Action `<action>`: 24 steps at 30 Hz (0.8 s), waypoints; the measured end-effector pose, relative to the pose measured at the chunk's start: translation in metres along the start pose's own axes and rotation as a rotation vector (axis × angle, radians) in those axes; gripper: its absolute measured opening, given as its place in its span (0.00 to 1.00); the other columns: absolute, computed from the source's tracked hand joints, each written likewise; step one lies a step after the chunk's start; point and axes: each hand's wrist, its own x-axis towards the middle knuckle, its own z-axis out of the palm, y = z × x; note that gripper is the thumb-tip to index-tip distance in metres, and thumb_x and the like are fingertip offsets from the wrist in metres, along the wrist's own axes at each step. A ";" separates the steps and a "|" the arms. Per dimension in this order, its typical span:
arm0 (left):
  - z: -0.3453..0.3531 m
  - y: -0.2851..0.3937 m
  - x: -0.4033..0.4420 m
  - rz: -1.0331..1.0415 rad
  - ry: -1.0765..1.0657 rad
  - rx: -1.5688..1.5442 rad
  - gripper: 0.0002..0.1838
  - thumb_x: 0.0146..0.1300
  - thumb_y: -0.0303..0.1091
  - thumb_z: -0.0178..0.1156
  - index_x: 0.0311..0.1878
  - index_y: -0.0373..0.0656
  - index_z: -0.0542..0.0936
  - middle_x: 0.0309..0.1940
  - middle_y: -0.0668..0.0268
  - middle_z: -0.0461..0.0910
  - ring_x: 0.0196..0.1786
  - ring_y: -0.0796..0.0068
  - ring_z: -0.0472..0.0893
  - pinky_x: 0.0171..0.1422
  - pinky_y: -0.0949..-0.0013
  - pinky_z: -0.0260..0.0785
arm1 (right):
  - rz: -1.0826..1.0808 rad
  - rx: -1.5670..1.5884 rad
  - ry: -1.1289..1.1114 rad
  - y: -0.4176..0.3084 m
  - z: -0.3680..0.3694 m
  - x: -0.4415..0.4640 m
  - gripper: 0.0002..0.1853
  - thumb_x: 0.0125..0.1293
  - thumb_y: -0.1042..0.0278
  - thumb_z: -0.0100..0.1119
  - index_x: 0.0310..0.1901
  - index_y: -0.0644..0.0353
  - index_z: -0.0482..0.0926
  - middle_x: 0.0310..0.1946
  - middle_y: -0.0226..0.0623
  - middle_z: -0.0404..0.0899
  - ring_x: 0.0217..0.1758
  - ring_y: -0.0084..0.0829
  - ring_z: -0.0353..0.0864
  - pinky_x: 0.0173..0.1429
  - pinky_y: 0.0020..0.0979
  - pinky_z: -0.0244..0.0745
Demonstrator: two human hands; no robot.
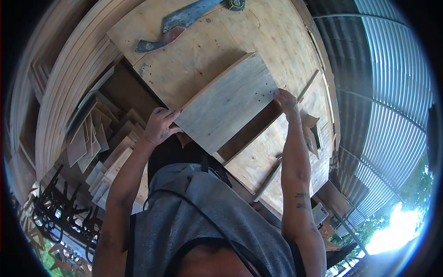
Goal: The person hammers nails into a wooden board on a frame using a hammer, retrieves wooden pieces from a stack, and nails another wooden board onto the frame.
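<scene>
A rectangular wooden board (228, 101), greyish on top with several dark spots near its right end, lies tilted across the middle of the view. My left hand (161, 125) grips its left end, fingers and thumb closed on the edge. At the opposite end, my right hand (287, 102) holds the corner with its fingers. Beneath the board's lower right side shows a dark brown, box-like recess or panel (251, 129); its exact shape is partly hidden by the board. Both rest over a plywood worktable (184, 64).
A handsaw (177, 27) and a tape measure (236, 4) lie at the table's far side. A long thin tool (267, 181) and a curved wooden piece (310, 134) are at the right. Wood offcuts (87, 138) stack at the left, below bent planks (69, 60).
</scene>
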 end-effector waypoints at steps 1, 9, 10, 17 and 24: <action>-0.001 0.000 -0.001 0.005 -0.002 0.006 0.39 0.47 0.51 0.79 0.63 0.44 0.83 0.47 0.63 0.88 0.50 0.62 0.85 0.66 0.56 0.72 | 0.011 -0.020 0.007 -0.002 0.001 -0.003 0.27 0.69 0.56 0.74 0.64 0.66 0.84 0.55 0.43 0.90 0.58 0.32 0.87 0.65 0.34 0.80; 0.001 -0.008 -0.001 0.023 0.018 -0.032 0.41 0.46 0.54 0.79 0.65 0.47 0.83 0.48 0.63 0.87 0.50 0.61 0.85 0.65 0.56 0.72 | 0.050 0.020 0.024 -0.004 0.009 -0.003 0.27 0.72 0.61 0.72 0.68 0.65 0.81 0.55 0.42 0.89 0.59 0.30 0.86 0.69 0.33 0.77; 0.003 -0.010 -0.001 0.022 0.011 -0.035 0.41 0.46 0.55 0.79 0.65 0.47 0.83 0.48 0.63 0.87 0.50 0.61 0.85 0.65 0.55 0.73 | 0.061 0.070 0.026 0.000 0.009 0.000 0.27 0.72 0.61 0.71 0.68 0.64 0.81 0.56 0.42 0.89 0.60 0.30 0.86 0.69 0.33 0.77; 0.002 -0.011 0.002 0.034 0.017 -0.044 0.41 0.44 0.55 0.80 0.63 0.46 0.84 0.48 0.63 0.88 0.50 0.61 0.85 0.64 0.56 0.73 | 0.054 0.012 0.034 0.006 0.008 0.001 0.28 0.72 0.55 0.69 0.68 0.62 0.82 0.59 0.44 0.88 0.63 0.34 0.85 0.69 0.36 0.77; 0.001 -0.007 0.004 0.012 0.030 -0.045 0.38 0.42 0.52 0.83 0.58 0.44 0.86 0.49 0.63 0.89 0.51 0.60 0.86 0.63 0.56 0.73 | -0.004 0.030 0.119 0.029 0.017 0.010 0.29 0.71 0.55 0.72 0.67 0.64 0.82 0.55 0.45 0.89 0.61 0.36 0.85 0.69 0.38 0.76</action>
